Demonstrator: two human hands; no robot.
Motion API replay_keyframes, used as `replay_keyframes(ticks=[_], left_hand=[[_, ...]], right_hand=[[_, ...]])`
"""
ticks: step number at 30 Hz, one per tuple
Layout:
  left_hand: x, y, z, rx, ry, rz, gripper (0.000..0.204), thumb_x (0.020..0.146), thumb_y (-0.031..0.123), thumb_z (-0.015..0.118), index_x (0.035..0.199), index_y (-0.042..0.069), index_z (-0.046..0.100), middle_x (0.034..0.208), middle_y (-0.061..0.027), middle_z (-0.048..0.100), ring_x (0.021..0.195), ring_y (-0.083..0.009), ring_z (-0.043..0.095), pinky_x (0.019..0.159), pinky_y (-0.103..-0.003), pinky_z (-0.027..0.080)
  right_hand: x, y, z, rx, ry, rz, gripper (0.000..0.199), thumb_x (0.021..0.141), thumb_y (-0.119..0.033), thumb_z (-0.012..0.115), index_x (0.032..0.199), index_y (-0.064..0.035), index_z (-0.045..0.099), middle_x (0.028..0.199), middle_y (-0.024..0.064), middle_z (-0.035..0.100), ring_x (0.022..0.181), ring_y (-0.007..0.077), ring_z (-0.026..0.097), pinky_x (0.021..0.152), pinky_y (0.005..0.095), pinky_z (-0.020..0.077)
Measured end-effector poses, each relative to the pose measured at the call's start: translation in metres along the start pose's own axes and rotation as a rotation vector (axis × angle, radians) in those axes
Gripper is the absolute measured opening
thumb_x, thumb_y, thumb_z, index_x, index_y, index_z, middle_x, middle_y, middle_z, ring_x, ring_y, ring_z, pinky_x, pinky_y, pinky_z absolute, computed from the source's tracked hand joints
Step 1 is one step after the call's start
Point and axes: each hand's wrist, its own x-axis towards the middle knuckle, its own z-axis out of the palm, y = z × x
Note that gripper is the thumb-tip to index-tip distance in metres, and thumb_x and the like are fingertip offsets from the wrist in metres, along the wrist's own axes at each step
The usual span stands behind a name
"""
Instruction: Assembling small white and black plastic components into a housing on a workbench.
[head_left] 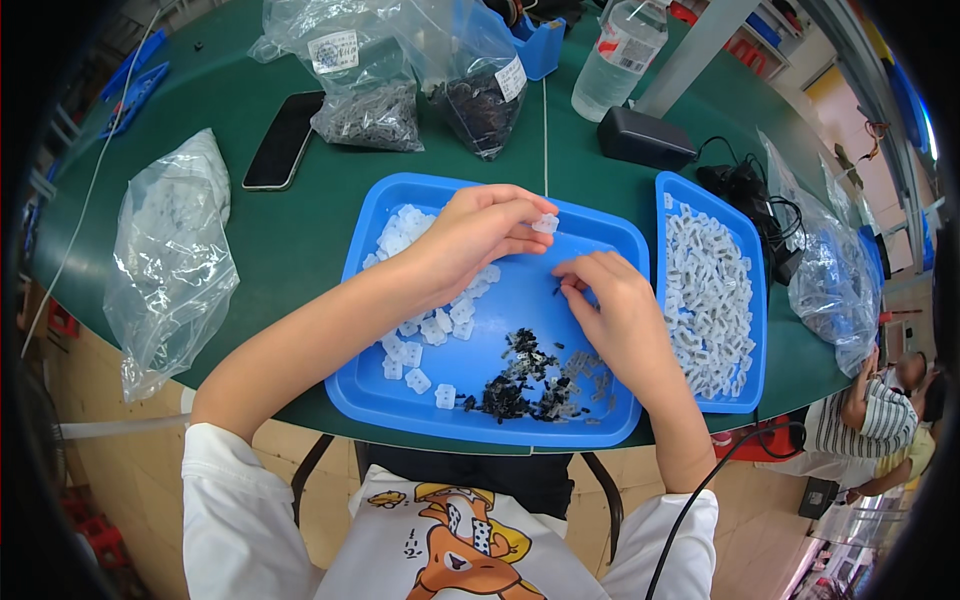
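Over the blue tray (370, 408), my left hand (462, 245) pinches a small translucent white plastic piece (545, 223) between thumb and fingertips. Just to its right, my right hand (618, 310) is closed in a pinch, with a tiny dark piece (556, 291) at its fingertips. Beneath my left hand and forearm lies a spread of similar white plastic pieces (436, 328), partly hidden. A loose heap of tiny black parts (508, 393) sits at the tray's near side. Small grey parts (585, 375) lie beside it, near my right wrist.
Right of the tray stands a second blue tray (662, 240) full of white-grey parts. Plastic bags of grey parts (370, 115) and dark parts (482, 108), a phone (283, 140), a bottle (618, 60) and a black box (645, 138) stand behind. A clear bag (170, 265) lies left.
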Motion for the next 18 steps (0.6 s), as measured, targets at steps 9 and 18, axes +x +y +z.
replay_keyframes(ticks=[9,18], left_hand=[[-0.001,0.000,0.001,0.001,0.003,0.033,0.025,0.095,0.015,0.057,0.109,-0.004,0.062,0.109,-0.0124,0.061,0.101,-0.0203,0.062,0.093,-0.033,0.051],[-0.001,0.000,0.003,0.085,-0.051,0.071,0.025,0.094,0.011,0.056,0.112,-0.005,0.062,0.107,-0.0127,0.062,0.098,-0.0187,0.063,0.092,-0.031,0.051]], right_hand=[[0.000,0.000,-0.003,0.019,0.020,-0.021,0.015,0.079,0.002,0.065,0.094,-0.0010,0.063,0.086,0.0112,0.060,0.087,0.0300,0.057,0.078,0.0395,0.0489],[-0.002,-0.001,-0.007,0.019,-0.110,-0.041,0.014,0.080,-0.002,0.068,0.093,-0.0004,0.065,0.087,0.0108,0.060,0.088,0.0302,0.056,0.081,0.0384,0.0484]])
